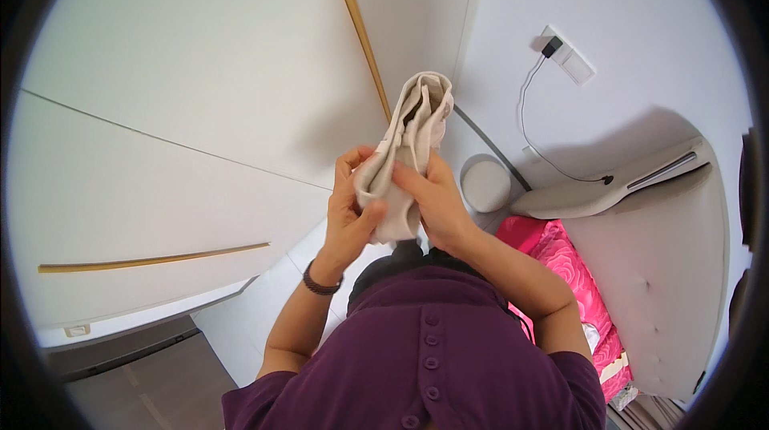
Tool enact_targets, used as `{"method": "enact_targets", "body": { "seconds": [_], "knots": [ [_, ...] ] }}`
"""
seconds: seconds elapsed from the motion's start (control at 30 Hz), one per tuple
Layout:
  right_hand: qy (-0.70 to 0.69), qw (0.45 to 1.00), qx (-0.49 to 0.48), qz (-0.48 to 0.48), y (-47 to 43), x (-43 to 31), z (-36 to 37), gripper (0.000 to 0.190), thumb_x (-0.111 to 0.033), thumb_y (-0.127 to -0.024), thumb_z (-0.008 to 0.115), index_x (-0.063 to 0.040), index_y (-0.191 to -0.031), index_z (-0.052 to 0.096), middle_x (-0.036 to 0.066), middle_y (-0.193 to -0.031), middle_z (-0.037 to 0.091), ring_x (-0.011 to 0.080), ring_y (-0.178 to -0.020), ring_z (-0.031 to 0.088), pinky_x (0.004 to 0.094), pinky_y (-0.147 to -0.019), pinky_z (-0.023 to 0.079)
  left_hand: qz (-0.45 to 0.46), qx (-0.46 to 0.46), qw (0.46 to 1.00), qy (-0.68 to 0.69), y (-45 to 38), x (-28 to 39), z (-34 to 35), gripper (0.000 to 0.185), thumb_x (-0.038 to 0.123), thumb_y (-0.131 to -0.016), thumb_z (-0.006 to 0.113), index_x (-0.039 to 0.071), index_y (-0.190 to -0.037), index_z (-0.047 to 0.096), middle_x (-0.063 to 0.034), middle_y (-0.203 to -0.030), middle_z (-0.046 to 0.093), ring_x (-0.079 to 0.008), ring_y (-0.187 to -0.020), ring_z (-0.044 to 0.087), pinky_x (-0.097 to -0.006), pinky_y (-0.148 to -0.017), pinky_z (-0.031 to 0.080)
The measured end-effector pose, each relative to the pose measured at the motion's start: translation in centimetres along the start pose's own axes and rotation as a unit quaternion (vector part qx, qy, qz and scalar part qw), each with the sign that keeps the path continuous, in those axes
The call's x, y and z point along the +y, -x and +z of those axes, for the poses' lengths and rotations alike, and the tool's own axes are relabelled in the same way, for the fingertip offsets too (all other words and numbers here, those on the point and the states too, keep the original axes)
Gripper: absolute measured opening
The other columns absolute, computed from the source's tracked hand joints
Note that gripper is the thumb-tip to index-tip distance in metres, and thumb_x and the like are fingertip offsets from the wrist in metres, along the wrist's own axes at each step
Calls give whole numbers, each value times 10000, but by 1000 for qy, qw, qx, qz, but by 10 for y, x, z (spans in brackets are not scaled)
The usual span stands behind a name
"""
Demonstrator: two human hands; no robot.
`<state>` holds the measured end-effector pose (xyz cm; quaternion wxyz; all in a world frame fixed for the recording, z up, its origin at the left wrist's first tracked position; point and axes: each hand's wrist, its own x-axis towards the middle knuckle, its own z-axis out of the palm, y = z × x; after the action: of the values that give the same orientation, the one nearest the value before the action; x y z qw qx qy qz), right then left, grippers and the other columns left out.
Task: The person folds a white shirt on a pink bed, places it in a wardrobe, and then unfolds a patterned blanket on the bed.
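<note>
A beige cloth garment [411, 135], rolled or folded into a long bundle, is held up in front of my chest. My left hand [349, 207], with a dark braided bracelet [322, 278] at the wrist, grips its lower left edge. On the other side, my right hand [437, 198] holds the near right part, its thumb pressing on the cloth. Folded layers and a dark gap show at the bundle's far end. What kind of garment it is, I cannot tell.
White wardrobe doors [198, 87] with gold handle strips [360, 27] stand ahead and left. A round stool [486, 185] sits in the corner. To the right are a padded headboard [655, 274], a pink bedspread [568, 267] and a wall socket [568, 57] with a plugged cable.
</note>
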<state>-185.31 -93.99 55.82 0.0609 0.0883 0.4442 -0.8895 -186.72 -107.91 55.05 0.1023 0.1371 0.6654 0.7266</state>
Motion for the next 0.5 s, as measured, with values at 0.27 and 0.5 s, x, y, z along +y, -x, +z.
{"method": "enact_targets", "body": {
  "seconds": [0.27, 0.5],
  "knots": [
    [2, 993, -103, -59, -15, -46, 48, 280, -125, -888, 558, 6, -1127, 496, 39, -970, 586, 91, -852, 563, 244, -739, 479, 73, -32, 993, -83, 2, 29, -25, 1112, 104, -578, 858, 42, -1422, 136, -123, -1414, 305, -212, -1282, 366, -369, -1017, 365],
    [179, 961, -204, -48, -31, -73, 74, 272, -172, -878, 589, 3, -1079, 533, 50, -900, 611, 116, -797, 593, 249, -664, 483, 75, 139, 986, -44, 13, 46, -49, 558, -4, -746, 657, -13, -1266, 455, -93, -1243, 527, -177, -1106, 522, -309, -950, 413]
  ]
}}
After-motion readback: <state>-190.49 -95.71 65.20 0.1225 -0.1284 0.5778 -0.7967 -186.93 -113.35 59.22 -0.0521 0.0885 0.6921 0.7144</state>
